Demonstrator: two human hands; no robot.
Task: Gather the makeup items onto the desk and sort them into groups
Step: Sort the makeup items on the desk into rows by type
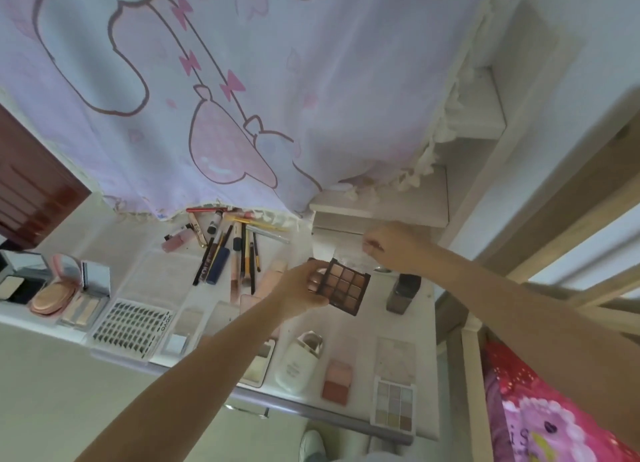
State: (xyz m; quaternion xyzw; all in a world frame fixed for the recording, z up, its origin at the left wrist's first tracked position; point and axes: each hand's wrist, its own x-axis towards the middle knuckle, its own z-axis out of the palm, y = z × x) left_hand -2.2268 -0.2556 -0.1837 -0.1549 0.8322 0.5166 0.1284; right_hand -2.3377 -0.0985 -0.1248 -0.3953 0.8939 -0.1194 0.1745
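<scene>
My left hand [304, 290] grips a dark nine-pan eyeshadow palette [348, 287] of brown shades, held above the white desk [424, 326]. Farther back, my right hand [391, 245] has its fingers curled around a clear plastic lid [353, 262], which is hard to make out. A pile of pencils, brushes and tubes [225, 250] lies at the desk's back. Open compacts [55, 292] and a lash tray [133, 328] sit at the left. A pale nine-pan palette [394, 406], a pink blush duo [337, 382] and a white oval case [301, 361] lie near the front edge.
A lilac cartoon-print curtain [242, 98] hangs over the back of the desk. White shelves [398, 202] stand at the back right. A dark squat bottle [403, 293] stands at the desk's right side. A dark wooden door [31, 181] is at the left, pink bedding [540, 423] at the lower right.
</scene>
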